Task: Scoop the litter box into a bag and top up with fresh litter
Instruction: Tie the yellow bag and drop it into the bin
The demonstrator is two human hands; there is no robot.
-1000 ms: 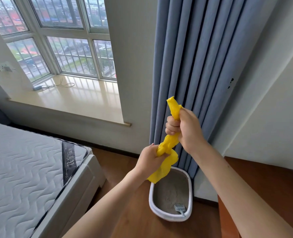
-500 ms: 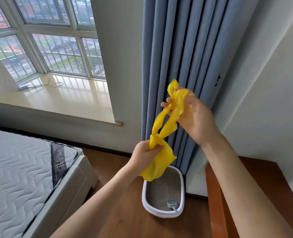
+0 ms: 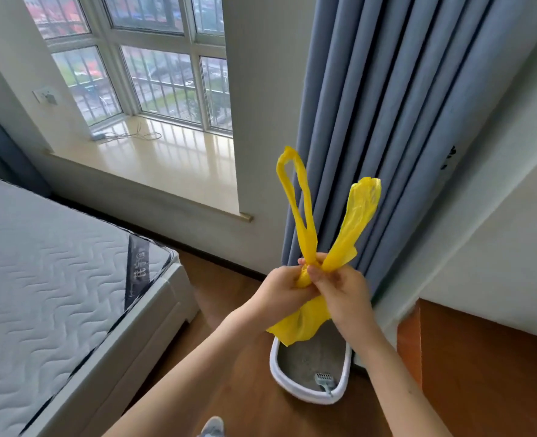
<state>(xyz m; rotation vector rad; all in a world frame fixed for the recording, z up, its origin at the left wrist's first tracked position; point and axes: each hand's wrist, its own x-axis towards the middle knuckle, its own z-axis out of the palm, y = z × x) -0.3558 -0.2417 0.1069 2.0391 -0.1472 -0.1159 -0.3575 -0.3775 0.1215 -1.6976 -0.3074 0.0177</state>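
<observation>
Curtain (image 3: 371,121) behind; bag (image 3: 305,323) (yellow) handles above grip.

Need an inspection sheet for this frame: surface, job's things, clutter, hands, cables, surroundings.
Surface: wooden floor, with the litter box against the curtain.
Job's things: yellow bag held bunched above the box, both handles sticking up; scoop lying in the grey litter at the box's near end. Fresh litter supply: nothing seen.
Clutter: nothing seen.
Hands: left hand and right hand both grip the bag at the base of its handles.
Cables: white cable on the window sill.
Surroundings: mattress at left, window, wall socket, brown wooden surface at right.
</observation>
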